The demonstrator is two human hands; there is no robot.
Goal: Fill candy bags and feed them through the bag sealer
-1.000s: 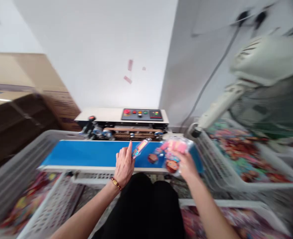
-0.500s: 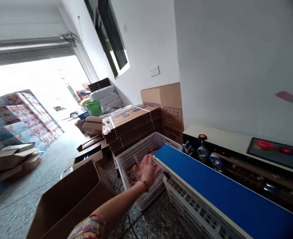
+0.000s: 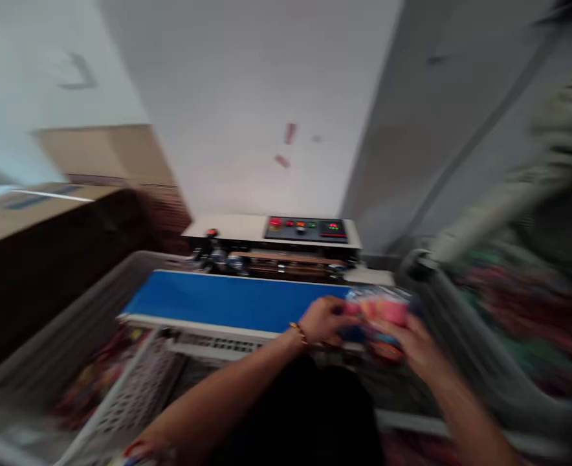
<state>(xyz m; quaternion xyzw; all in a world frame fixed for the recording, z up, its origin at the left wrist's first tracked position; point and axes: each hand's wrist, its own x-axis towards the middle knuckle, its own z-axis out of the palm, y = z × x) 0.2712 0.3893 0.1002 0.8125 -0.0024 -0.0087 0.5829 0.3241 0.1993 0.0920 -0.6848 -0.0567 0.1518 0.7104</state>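
At the right end of the blue conveyor belt (image 3: pixel 232 302) both my hands are on a clear plastic bag (image 3: pixel 383 309) with pink and orange contents, blurred by motion. My left hand (image 3: pixel 323 318), with a bracelet at the wrist, grips its left side. My right hand (image 3: pixel 415 340) has its fingers closed on the right side. Behind the belt stands a band sealing machine (image 3: pixel 286 259) with a red knob and lit displays on its panel (image 3: pixel 307 228). What exactly fills the bag cannot be made out.
A plastic basket (image 3: pixel 143 259) with colourful small packets stands left, partly under the belt. Another basket (image 3: pixel 480 330) with colourful contents is at the right. Stacked flat cardboard (image 3: pixel 38 207) rises at far left, and a pale, blurred shape (image 3: pixel 504 200) juts in from the right.
My view has swung right, from the doorway side to the sealer. My left hand has moved from over the left basket to the bag. My right hand has come into view, gripping it.
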